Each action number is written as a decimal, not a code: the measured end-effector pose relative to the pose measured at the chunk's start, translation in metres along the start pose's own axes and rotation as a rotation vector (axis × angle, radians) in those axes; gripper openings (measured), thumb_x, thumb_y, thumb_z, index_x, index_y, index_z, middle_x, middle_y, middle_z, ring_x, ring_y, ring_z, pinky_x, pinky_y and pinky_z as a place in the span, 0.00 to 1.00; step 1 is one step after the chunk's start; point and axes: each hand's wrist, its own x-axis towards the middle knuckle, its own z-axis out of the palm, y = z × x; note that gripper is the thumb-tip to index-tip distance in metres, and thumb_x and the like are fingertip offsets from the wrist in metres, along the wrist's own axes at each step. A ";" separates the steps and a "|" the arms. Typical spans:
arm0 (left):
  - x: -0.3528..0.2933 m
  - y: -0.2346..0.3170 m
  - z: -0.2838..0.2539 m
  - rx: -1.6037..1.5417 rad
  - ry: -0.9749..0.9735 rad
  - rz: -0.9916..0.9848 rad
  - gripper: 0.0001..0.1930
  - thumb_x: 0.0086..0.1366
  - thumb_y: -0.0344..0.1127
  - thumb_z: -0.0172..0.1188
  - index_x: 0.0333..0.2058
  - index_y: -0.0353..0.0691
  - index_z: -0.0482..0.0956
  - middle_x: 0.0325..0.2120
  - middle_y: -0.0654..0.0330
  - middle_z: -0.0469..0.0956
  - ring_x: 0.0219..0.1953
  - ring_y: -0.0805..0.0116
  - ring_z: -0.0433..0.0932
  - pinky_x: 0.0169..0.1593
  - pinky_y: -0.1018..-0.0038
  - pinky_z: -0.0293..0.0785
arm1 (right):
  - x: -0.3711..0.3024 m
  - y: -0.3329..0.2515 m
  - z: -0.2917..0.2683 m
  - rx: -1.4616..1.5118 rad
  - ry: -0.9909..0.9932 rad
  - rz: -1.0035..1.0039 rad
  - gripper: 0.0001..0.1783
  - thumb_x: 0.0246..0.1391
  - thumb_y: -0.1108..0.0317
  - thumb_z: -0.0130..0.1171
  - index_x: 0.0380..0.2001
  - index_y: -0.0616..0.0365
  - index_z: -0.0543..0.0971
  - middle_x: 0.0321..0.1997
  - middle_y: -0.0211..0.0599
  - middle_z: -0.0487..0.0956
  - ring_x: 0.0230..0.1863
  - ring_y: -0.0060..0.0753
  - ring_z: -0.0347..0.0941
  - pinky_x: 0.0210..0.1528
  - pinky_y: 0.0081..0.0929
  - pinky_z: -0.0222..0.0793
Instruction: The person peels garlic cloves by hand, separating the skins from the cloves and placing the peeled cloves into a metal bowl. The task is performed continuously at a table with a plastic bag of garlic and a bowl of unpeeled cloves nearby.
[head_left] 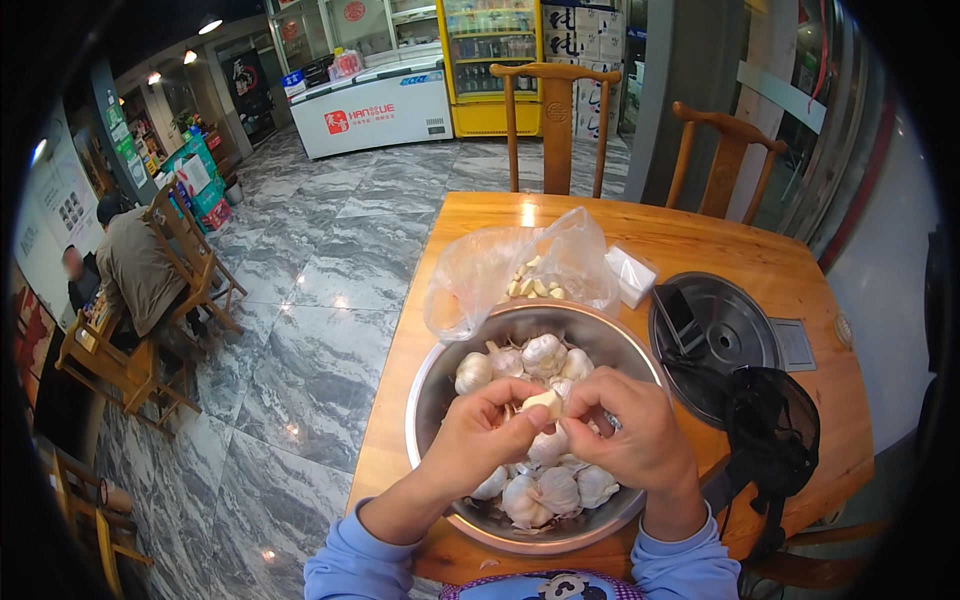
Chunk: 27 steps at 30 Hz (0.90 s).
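Observation:
Above a wide steel bowl [422, 395] my two hands meet. Between the thumb and fingers of my left hand [490, 425] is a pale, mostly bare garlic clove [545, 403]. The fingers of my right hand [630, 425] are pinched together at the clove's right end; whether they grip the clove or a bit of skin is hidden. Several whole garlic bulbs [527, 498] in white skin lie in the bowl, with loose papery bits among them. Just beyond the bowl, a clear plastic bag [470, 270] lies open with several peeled cloves [535, 285] in it.
On the wooden table [400, 440], right of the bag, is a white packet [632, 275]. A round metal basin [735, 320] set in the tabletop holds a phone-like dark object [680, 317]. Beside it lies a black mesh bag [775, 425]. Wooden chairs [557, 125] stand at the far side.

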 end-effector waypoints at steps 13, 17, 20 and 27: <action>0.002 0.002 -0.004 -0.355 -0.007 0.122 0.12 0.68 0.37 0.49 0.44 0.35 0.69 0.31 0.58 0.75 0.16 0.83 0.57 0.20 0.84 0.54 | -0.008 -0.011 -0.001 -0.070 -0.181 -0.073 0.08 0.37 0.79 0.59 0.22 0.56 0.72 0.20 0.35 0.71 0.21 0.36 0.72 0.21 0.26 0.65; 0.008 0.007 -0.015 -0.474 -0.097 0.173 0.12 0.68 0.37 0.49 0.44 0.34 0.69 0.35 0.56 0.76 0.17 0.83 0.57 0.21 0.85 0.54 | -0.009 -0.011 -0.008 -0.091 -0.169 -0.103 0.08 0.38 0.77 0.63 0.22 0.57 0.73 0.20 0.34 0.72 0.21 0.33 0.71 0.21 0.24 0.65; 0.004 0.006 -0.011 -0.402 -0.161 0.131 0.13 0.68 0.36 0.48 0.46 0.34 0.69 0.35 0.58 0.75 0.18 0.83 0.58 0.21 0.85 0.54 | -0.004 -0.006 -0.011 -0.146 -0.059 -0.100 0.09 0.38 0.77 0.66 0.25 0.58 0.77 0.20 0.34 0.74 0.21 0.28 0.71 0.22 0.21 0.64; -0.003 0.005 -0.001 -0.139 -0.196 0.080 0.18 0.69 0.38 0.48 0.53 0.33 0.68 0.22 0.70 0.65 0.20 0.82 0.57 0.23 0.84 0.53 | -0.001 -0.008 -0.004 0.033 0.046 0.009 0.15 0.41 0.79 0.65 0.37 0.59 0.79 0.29 0.35 0.76 0.25 0.23 0.71 0.24 0.18 0.64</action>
